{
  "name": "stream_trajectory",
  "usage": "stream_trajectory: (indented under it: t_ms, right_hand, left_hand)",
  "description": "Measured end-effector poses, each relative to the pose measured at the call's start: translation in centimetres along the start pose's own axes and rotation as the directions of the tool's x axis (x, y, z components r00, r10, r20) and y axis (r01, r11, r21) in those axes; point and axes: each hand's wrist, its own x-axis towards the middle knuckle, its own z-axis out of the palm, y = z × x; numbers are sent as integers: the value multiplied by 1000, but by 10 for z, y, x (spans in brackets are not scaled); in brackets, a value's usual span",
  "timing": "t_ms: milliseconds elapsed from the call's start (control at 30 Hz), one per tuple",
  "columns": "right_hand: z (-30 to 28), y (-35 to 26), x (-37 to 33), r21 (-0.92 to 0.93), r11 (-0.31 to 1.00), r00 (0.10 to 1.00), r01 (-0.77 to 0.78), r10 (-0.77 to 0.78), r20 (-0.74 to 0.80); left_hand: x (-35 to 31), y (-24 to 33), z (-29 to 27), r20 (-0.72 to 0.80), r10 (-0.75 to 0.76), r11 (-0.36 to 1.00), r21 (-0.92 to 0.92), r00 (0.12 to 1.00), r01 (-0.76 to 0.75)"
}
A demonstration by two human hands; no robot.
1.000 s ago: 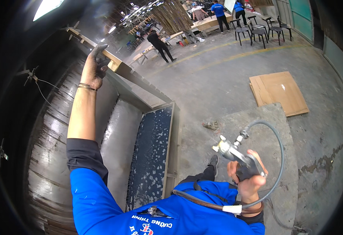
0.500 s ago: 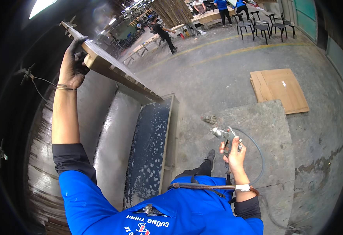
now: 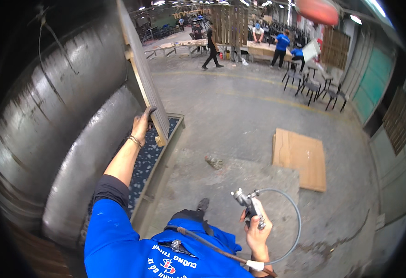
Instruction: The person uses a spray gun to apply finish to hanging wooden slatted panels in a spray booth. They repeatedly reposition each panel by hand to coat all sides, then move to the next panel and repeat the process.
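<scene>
A spray gun [image 3: 245, 202] of bare metal is in my right hand [image 3: 259, 235], whose fingers wrap round its grip. From the gun a thin grey hose [image 3: 299, 220] loops out and back toward my wrist. My left hand [image 3: 141, 127], its fingers blackened, grips the edge of a tall wooden panel [image 3: 153, 85] near its lower end. This panel, grey on its face with pale wood along its edge, stands upright over a long trough [image 3: 170, 139] of dark, foam-flecked liquid. My left fingers are partly hidden behind the panel's edge.
A wet metal wall [image 3: 50, 88] curves behind the trough. Flattened cardboard [image 3: 300, 160] lies on the concrete floor to the right, and a dirty glove-like thing [image 3: 213, 162] nearer. Black chairs [image 3: 311, 87] stand farther back. Several people are around work tables; one person [image 3: 212, 48] walks.
The panel has gone from leaning, with my hand at its raised corner, to upright, my left hand now low on its edge. My view has tilted up; the spray gun stays in my right hand.
</scene>
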Motion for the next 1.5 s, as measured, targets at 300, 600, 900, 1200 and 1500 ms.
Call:
stream_trajectory:
  t_ms: [300,600,900,1200,1500]
  right_hand:
    - [86,-25,88,-56,985,946,164,-141,293]
    - [209,32,217,-114,990,892,-82,124,435]
    - [318,12,313,-161,978,872,132,-37,488]
    - [383,-51,396,-48,859,793,510,-447,413]
    - [425,-97,494,36,724,688,688,-668,284]
  left_hand:
    - [117,-126,-53,3,-281,960,-3,960,281]
    - [252,-225,-85,-77,-370,897,229,926,378]
    - [340,-288,-96,-75,-496,849,169,865,501]
    - [397,-315,-77,-55,-455,888,48,889,458]
    - [476,-364,-38,-128,-519,852,5,845,524]
